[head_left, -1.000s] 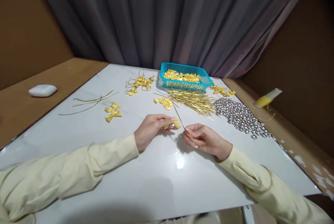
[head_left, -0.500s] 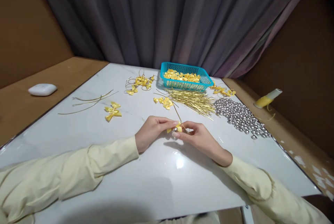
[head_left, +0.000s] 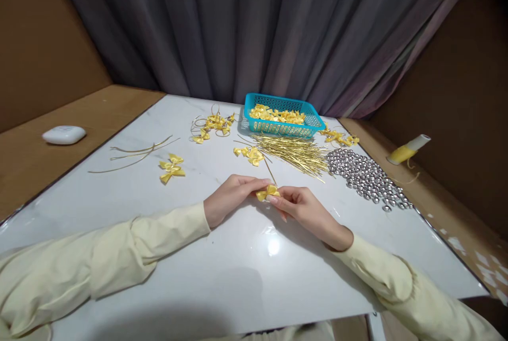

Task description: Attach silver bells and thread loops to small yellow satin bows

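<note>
At the centre of the frame, a yellow bow (head_left: 268,191) is being gripped by the fingertips of the left hand (head_left: 230,197) and right hand (head_left: 313,211). Through uneven pinching, its loops could be getting creased. Its long axis is being held roughly left-to-right, right end slightly raised.

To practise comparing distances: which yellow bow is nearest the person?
The bow between the left hand and right hand; others lie farther off, on the table or in the basket.
</note>
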The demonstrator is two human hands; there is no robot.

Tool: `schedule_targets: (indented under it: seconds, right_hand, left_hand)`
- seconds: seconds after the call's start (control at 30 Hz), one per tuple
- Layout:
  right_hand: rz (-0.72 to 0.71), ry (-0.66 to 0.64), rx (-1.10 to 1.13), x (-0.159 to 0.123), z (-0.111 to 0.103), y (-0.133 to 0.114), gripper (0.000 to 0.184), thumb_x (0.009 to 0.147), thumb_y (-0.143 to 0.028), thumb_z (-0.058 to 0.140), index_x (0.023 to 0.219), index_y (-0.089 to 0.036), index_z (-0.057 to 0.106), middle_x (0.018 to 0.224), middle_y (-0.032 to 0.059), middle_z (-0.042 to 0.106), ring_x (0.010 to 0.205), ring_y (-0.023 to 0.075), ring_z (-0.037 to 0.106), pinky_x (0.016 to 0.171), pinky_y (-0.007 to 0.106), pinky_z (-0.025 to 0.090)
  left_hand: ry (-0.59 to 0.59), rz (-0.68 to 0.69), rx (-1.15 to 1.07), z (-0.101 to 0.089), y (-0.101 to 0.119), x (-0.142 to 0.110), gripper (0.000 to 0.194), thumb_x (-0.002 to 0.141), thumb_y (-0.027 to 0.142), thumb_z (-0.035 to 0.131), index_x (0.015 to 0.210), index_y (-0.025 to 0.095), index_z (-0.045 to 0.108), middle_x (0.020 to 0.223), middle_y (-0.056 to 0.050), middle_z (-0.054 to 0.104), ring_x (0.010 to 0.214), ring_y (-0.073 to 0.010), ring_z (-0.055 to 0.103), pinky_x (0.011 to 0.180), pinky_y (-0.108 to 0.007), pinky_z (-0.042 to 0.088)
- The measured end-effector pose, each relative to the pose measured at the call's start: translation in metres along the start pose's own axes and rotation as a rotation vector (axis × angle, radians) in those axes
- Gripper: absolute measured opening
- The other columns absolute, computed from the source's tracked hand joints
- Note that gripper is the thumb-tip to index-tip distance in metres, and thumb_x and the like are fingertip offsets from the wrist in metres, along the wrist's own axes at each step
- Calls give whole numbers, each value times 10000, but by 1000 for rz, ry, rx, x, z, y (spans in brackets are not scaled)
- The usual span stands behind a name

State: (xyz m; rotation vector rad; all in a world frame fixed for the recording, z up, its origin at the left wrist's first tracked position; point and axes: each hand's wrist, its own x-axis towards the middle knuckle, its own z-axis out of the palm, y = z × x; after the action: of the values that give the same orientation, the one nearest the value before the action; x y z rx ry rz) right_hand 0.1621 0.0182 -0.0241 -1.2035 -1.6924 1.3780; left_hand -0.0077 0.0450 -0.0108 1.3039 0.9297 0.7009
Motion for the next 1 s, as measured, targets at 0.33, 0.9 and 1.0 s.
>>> schedule_targets:
  seconds: [0.33,0.9,1.0]
  right_hand:
    - [-39,-8,-44,0,-2,4,352,818,-463,482,646,-158,451,507,-70,322,459,65,259,435,213,203]
    - [-114,-64,-215,-5,-9,2,379,816,-449,489,586,-151,447,507,-64,323,476,64,275,456,208,221]
    - [-88,-82,-210,-6,-8,4,377,809,-453,494,588,-151,449,507,-62,315,476,65,269,453,211,212]
  left_hand:
    - [21,249,372,1,-12,0,259,793,411,505,750,165,571,676,16,529,641,-132,469,598,-242,362]
    - [1,326,512,-2,-16,-2,344,875,377,379,613,164,445,534,61,361,517,-91,363,501,-212,306]
    - [-15,308,500,-2,-16,-2,348,868,379,392,604,161,449,517,61,365,503,-86,367,487,-208,306]
